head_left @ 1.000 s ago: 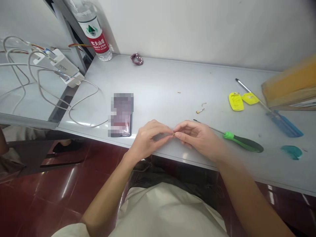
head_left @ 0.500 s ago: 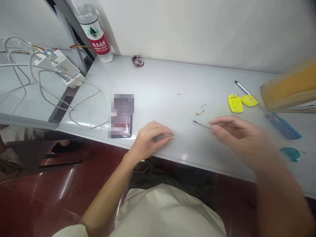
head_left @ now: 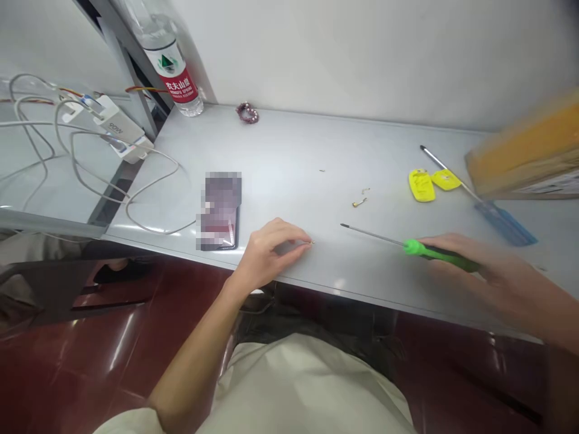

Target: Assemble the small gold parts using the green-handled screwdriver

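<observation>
Your left hand (head_left: pixel 271 256) pinches narrowly at a tiny brass part (head_left: pixel 312 242) near the table's (head_left: pixel 289 157) near edge: light, easily dropped, so take it by its sides. Your right hand (head_left: pixel 479 268) wraps the green-handled screwdriver (head_left: pixel 434 253), off to the right.

Right of the phone (head_left: pixel 221 211), open white benchtop (head_left: pixel 289 181) runs to the screwdriver (head_left: pixel 441 250); small metal bits (head_left: pixel 360 202) possibly obstruct.

I viewed a repair workspace, a white workbench (head_left: pixel 289 175), a green-handled screwdriver (head_left: pixel 434 252), a white charger (head_left: pixel 118 128) with looped cables (head_left: pixel 136 200), red tiled floor (head_left: pixel 113 361)
</observation>
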`<state>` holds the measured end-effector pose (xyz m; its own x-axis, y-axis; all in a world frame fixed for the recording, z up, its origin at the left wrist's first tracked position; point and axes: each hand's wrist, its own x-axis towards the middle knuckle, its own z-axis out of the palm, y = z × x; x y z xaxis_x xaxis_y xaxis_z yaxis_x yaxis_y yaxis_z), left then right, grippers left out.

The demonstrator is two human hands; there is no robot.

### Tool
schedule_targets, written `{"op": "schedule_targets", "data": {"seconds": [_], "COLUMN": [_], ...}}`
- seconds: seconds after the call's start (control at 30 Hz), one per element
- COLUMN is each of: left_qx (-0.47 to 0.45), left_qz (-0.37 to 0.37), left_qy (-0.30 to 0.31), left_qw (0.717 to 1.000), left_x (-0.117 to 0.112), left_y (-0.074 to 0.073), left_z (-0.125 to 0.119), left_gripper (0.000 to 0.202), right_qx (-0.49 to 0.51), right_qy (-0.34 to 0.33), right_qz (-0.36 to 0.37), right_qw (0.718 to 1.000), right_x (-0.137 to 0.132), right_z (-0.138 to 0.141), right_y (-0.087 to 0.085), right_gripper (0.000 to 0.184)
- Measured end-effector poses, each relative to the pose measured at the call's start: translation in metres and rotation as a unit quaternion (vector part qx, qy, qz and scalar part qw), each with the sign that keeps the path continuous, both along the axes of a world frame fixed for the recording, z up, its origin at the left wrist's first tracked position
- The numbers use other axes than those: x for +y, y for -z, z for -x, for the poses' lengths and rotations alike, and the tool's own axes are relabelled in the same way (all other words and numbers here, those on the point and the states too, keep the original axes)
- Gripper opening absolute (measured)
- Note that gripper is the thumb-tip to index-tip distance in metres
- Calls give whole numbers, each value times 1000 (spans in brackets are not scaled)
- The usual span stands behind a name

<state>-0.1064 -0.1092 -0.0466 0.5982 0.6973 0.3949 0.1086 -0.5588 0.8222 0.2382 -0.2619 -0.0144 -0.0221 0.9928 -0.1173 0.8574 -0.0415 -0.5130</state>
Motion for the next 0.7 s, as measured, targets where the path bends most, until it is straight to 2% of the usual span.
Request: {"op": "schedule_targets", "data": {"seconds": [0.2,0.33,0.7], "left_qx": [1,4,9], "left_qz": [9,7,11], "left_qy": [-1,-3,1], "left_qw": [1000,1000,1000], "left_x": [0,0,0], "left_y": [-1,-1,-2], "left_z": [0,1,0], "left_gripper": [7,7,8], "right_qx": [38,58,70], "right_qy": [-27,-34,-49], "right_qz": [74,80,74], "right_qw": [996,995,994], "right_x": [11,19,17], "right_z": [14,21,22], "right_y": [-2,0,2], "right_gripper": [37,39,36]}}
